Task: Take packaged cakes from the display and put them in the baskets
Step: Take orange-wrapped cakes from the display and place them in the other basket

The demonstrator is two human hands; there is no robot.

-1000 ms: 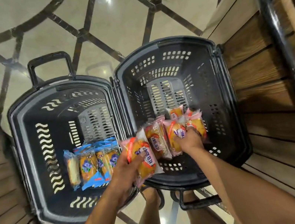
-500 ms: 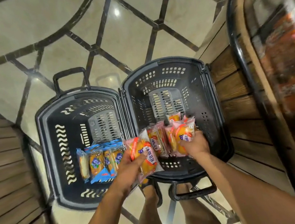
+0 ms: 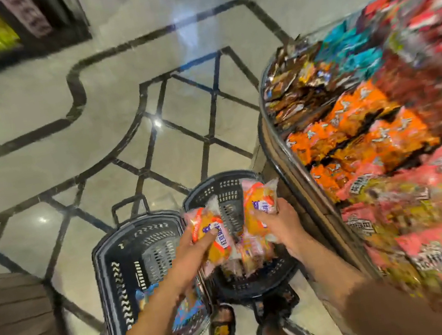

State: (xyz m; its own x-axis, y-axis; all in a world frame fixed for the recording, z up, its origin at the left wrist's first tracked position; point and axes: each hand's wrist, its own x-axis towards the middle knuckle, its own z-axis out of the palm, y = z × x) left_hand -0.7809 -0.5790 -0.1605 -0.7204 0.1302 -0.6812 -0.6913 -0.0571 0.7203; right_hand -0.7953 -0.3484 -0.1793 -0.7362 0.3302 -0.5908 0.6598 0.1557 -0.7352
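A shiny pale floor [image 3: 39, 174] with dark lines crossed like a net is seen over most of the view, and bright spots of light are mirrored in it. Two black baskets are set on it side by side at 6 o'clock. Some blue packs [image 3: 185, 310] are laid in the left basket [image 3: 103, 274]. A pile of cake packs [image 3: 253, 252] is kept in the right basket [image 3: 216, 180]. An orange cake pack [image 3: 206, 228] is gripped by the left hand [image 3: 195, 249], and a second cake pack [image 3: 261, 204] is gripped by the right hand [image 3: 282, 224]. Both are held above the right basket. At 3 o'clock a display [image 3: 285, 156] full of bright snack bags is seen, blurred. A dark shelf [image 3: 24, 27] is seen at 11 o'clock, and brown wood boards [image 3: 10, 334] at 8 o'clock.
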